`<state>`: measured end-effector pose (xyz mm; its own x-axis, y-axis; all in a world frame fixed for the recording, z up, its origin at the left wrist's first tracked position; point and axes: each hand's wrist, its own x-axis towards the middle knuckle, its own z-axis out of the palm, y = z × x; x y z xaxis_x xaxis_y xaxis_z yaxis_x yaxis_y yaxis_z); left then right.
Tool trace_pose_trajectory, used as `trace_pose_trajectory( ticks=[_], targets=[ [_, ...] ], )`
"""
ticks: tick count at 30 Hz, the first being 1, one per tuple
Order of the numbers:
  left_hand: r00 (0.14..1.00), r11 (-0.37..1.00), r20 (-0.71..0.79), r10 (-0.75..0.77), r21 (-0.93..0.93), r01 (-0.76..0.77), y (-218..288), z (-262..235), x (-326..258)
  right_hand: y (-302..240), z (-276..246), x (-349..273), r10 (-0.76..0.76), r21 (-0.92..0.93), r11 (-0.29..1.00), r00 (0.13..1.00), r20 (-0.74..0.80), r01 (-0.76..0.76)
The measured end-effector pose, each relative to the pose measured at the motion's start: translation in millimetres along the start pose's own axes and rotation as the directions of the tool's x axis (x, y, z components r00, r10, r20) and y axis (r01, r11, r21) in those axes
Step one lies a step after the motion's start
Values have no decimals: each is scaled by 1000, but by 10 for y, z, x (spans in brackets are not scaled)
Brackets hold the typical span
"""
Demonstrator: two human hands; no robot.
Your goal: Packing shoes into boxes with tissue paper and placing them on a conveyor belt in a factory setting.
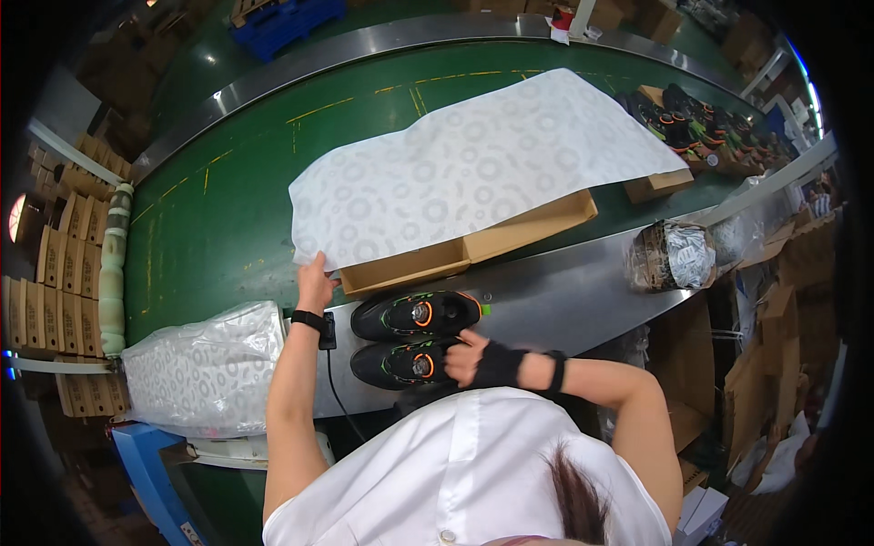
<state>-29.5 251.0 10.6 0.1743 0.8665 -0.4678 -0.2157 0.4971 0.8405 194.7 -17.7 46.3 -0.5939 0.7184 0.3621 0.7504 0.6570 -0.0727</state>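
Observation:
My left hand (316,280) pinches the near left corner of a large white patterned sheet of wrapping paper (473,164). The sheet drapes over an open brown cardboard shoebox (528,227), hiding most of its inside. Below the box, two black sneakers with orange and green trim lie side by side on the metal ledge: the farther sneaker (401,316) and the nearer sneaker (391,365). My right hand (469,360), in a black fingerless wrist wrap, is curled at the heel of the nearer sneaker, which it partly covers. Its fingers are slightly blurred.
A plastic-wrapped stack of patterned paper (209,369) sits at the left. The green conveyor belt (228,218) runs behind the box. More sneakers (692,118) stand at the far right, near a bundle of plastic-wrapped packets (678,257). Stacked shoeboxes (59,264) line the left side.

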Motion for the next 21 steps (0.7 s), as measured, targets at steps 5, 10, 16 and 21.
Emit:
trace_pose_trajectory(
  ticks=[5, 10, 16, 21],
  targets=[
    [989, 994, 101, -104, -7, 105, -159, 24, -190, 79, -64, 280, 58, -12, 998, 901, 431, -58],
    [979, 703, 128, 160, 681, -204, -200, -886, 80, 649, -962, 696, 239, 486, 696, 808, 538, -529],
    [708, 356, 122, 696, 798, -487, 437, -77, -571, 1466, -405, 1109, 818, 678, 195, 499, 286, -709],
    [428, 106, 454, 781, 580, -808, 553, 728, -790, 1666, 482, 1317, 337, 212, 928, 932, -136, -305]
  ],
)
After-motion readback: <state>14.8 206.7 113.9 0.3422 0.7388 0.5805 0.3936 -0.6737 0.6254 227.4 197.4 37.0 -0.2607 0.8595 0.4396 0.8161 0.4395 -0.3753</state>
